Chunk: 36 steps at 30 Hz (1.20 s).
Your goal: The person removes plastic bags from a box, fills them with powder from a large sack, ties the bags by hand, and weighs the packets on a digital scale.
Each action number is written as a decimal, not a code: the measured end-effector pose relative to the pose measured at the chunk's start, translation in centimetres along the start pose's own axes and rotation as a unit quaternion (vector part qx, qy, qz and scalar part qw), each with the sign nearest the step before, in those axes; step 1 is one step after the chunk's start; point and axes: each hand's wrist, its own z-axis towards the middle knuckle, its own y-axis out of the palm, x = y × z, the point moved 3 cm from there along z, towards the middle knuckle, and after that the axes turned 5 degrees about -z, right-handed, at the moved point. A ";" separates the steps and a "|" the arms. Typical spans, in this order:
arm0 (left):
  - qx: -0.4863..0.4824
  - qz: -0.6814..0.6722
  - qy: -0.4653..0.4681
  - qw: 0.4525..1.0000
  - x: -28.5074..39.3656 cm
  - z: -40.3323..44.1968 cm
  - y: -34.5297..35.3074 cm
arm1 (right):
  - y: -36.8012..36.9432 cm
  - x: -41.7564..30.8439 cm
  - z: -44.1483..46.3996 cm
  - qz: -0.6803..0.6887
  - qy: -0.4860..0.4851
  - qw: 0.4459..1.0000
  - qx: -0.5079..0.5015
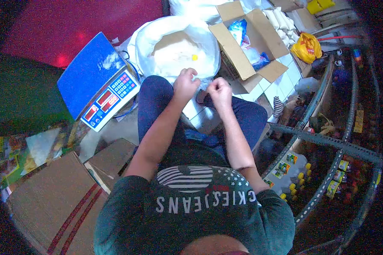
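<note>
Scale, left of open white sack; left knee, at sack's near side, could jolt it, spilling pale contents. Left hand, half-curled at sack's near rim; right hand, pinched, just off it; whether either holds anything, cannot tell.

A shop or its stockroom here, digital scale lit up, big white sack open, yellow-capped bottles lining the shelves

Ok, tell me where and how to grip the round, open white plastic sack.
The sack is probably best gripped by opposite sides of its loose rim, from above: it stands open upward, and its soft edge bunches into folds.
</note>
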 end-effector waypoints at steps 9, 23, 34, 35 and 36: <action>-0.122 -0.070 0.026 0.990 -0.7 -0.8 1.9 | 1.2 2.7 -0.7 0.264 0.148 0.952 -0.050; -0.028 -0.009 0.181 0.983 3.6 -0.5 -1.5 | 1.8 0.2 1.2 0.318 0.174 0.931 -0.033; 0.175 -0.035 0.163 0.970 3.1 13.4 -8.5 | 1.8 -2.7 9.6 0.266 0.054 0.953 -0.132; 0.212 -0.082 0.139 0.964 3.3 14.3 -9.4 | 3.0 -2.4 10.5 0.183 0.039 0.970 -0.153; 0.248 -0.128 0.114 0.953 2.9 14.8 -9.5 | 4.4 -1.9 11.5 0.097 0.023 0.979 -0.175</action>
